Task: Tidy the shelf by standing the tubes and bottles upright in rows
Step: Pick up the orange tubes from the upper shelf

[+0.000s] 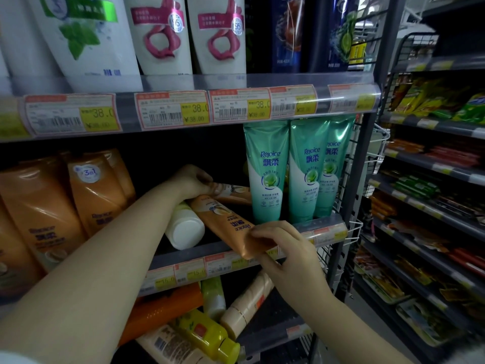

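On shelf (183,254), 2 hands gripping tubes.

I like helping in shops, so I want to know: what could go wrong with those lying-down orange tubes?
1. The front orange tube sticks out past the shelf edge; if the right hand's grip on its end slips, it may fall.
2. The white-capped bottle lies on its side beside it and might roll off.
3. The left hand holds a second orange tube near the upright green tubes; a bump could topple them.
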`<state>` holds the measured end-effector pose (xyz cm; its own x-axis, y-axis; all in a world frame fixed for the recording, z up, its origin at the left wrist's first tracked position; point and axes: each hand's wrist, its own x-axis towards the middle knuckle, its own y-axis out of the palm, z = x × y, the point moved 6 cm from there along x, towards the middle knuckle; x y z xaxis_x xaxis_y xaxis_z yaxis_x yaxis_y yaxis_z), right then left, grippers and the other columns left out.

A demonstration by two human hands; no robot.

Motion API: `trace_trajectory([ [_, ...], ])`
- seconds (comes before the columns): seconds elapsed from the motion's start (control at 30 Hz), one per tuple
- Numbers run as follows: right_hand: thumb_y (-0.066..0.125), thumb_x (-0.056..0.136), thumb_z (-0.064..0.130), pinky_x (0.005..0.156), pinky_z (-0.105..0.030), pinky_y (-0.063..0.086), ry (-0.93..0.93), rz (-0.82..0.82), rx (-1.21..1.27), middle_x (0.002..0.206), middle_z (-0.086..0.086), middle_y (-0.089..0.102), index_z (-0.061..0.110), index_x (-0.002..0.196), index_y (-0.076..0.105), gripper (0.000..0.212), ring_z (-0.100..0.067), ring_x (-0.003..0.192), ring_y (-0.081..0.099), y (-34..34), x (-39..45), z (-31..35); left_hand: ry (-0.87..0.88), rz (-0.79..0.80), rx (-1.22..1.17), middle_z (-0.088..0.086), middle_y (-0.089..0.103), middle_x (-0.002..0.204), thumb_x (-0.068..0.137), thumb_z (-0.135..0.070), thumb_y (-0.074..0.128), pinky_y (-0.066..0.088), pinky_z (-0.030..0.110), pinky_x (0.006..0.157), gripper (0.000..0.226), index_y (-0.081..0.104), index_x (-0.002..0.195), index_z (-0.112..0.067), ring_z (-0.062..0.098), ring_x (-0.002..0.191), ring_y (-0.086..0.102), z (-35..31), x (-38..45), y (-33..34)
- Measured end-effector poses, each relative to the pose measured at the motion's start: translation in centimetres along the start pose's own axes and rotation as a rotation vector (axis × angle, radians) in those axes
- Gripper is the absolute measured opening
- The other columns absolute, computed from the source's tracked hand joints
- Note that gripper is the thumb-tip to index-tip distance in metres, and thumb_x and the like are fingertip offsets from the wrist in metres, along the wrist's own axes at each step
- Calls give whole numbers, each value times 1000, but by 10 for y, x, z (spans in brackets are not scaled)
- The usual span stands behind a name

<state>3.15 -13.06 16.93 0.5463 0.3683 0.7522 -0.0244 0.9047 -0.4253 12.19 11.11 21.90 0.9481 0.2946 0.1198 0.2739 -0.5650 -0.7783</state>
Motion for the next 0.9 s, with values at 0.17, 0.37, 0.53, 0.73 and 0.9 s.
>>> trace_trajectory([
  [0.17,67,69,0,88,-7,41,-1,5,-15,107,4,62,10,101,68,34,3,104,55,1,-2,1,34,-2,11,8,59,123,75,-24,77,36,22,86,45,62,116,-11,19,112,53,1,-1,-1],
  [0.37,67,69,-1,88,-7,41,-7,-6,-30,107,4,62,10,101,68,34,1,104,55,1,-2,3,38,-21,-31,9,58,123,75,-24,77,37,22,84,48,61,117,-9,19,110,52,1,-2,-2],
  [0.53,70,69,0,88,-8,41,7,-13,-32,106,4,63,9,100,68,32,1,103,56,0,-3,2,66,-189,-269,7,59,121,71,-27,80,40,23,86,50,63,115,-13,19,112,53,-3,-12,-13],
  [0.73,66,66,1,86,-8,43,0,-12,-19,103,3,65,8,96,70,31,2,100,58,-1,0,4,128,-348,-275,-1,62,108,70,-27,81,39,22,83,41,67,107,-16,14,103,55,-10,-40,-30],
  [0.9,69,66,-4,86,-7,43,-4,-12,-35,102,3,65,8,94,71,31,2,100,58,-1,0,3,175,-467,-190,-7,64,99,67,-33,82,39,19,79,34,69,97,-23,6,93,55,-26,-79,-48],
])
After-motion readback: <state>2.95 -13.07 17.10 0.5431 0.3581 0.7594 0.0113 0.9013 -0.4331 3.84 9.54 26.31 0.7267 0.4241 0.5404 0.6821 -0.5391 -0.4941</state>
